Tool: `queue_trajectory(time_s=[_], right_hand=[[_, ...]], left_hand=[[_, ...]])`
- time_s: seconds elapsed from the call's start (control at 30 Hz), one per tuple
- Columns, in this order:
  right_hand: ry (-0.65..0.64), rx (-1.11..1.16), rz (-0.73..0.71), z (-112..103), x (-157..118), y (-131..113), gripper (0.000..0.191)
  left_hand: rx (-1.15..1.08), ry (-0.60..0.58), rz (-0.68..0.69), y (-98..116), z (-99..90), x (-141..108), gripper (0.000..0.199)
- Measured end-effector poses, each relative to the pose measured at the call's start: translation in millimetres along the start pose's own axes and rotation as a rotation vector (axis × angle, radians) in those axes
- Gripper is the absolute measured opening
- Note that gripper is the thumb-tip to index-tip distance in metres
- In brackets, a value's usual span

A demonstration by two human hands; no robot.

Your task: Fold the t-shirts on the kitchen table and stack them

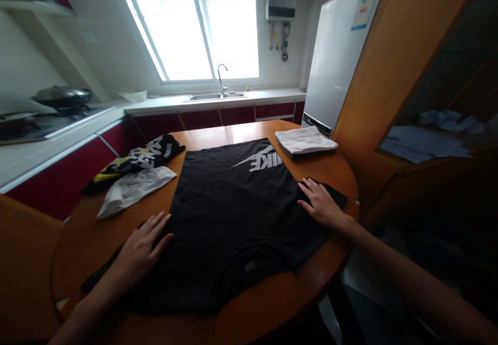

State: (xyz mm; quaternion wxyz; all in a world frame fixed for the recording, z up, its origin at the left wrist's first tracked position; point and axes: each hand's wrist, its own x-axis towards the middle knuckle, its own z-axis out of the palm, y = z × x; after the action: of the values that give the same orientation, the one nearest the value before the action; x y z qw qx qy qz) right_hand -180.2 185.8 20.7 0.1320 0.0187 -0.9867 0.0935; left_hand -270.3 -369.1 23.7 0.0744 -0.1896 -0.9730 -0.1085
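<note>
A black T-shirt (229, 205) with a pale Nike print lies spread on the wooden table (249, 132), its neck opening toward me and the print at the far right. My left hand (143, 246) rests flat on the shirt's left sleeve area, fingers stretched forward. On the right sleeve lies my right hand (319, 202), palm down with its fingers spread. Neither hand grips the cloth. Part of the left sleeve is hidden under my left hand and forearm.
Folded white and dark cloths (305, 140) are stacked at the table's far right. A crumpled black printed garment (143, 155) and a white cloth (136, 187) lie at the left. Beyond stand a counter with a sink (206, 97), a lidded wok (62, 96) and a fridge (336, 59).
</note>
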Motion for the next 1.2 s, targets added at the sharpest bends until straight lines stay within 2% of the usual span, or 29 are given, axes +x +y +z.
queue_trajectory(time_s=[0.1,0.2,0.3,0.4,0.5,0.6,0.7,0.77,0.87,0.97,1.03,1.1,1.2], right_hand=[[-0.130,-0.043,0.116,6,-14,2,0.074],[-0.147,-0.047,0.195,3,-17,2,0.083],[-0.095,-0.030,0.139,0,-9,-6,0.077],[-0.119,-0.011,0.023,1,-1,-9,0.070],[-0.167,-0.002,0.023,6,2,-5,0.069],[-0.088,0.001,0.021,4,1,-7,0.068],[-0.012,0.066,-0.076,-8,-7,-35,0.062],[-0.042,0.148,-0.218,-16,-16,-63,0.058],[-0.207,0.259,-0.461,-19,-34,-100,0.060],[-0.371,0.292,-0.550,-18,-47,-113,0.067],[-0.433,0.306,-0.563,-19,-47,-112,0.066],[-0.426,0.319,-0.572,-22,-35,-110,0.063],[-0.308,0.294,-0.534,-20,1,-109,0.058]], left_hand=[[0.097,-0.073,-0.062,-3,11.7,-3,0.072],[0.122,-0.055,-0.096,-5,13.7,-4,0.076],[0.112,-0.017,-0.032,3,10.8,-3,0.073],[0.094,-0.071,0.046,17,6.7,-2,0.067],[0.076,-0.114,0.050,29,-2.3,-5,0.066],[0.056,-0.046,0.078,48,-16.6,-10,0.065],[0.001,-0.032,0.198,80,-26.3,-17,0.062],[-0.055,-0.092,0.307,106,-26.3,-23,0.061],[-0.101,-0.217,0.449,136,-20.3,-35,0.062],[-0.114,-0.317,0.514,148,-19.0,-44,0.064],[-0.142,-0.357,0.530,148,-24.0,-41,0.064],[-0.169,-0.333,0.507,144,-29.6,-26,0.061],[-0.130,-0.149,0.350,129,-26.5,13,0.059]])
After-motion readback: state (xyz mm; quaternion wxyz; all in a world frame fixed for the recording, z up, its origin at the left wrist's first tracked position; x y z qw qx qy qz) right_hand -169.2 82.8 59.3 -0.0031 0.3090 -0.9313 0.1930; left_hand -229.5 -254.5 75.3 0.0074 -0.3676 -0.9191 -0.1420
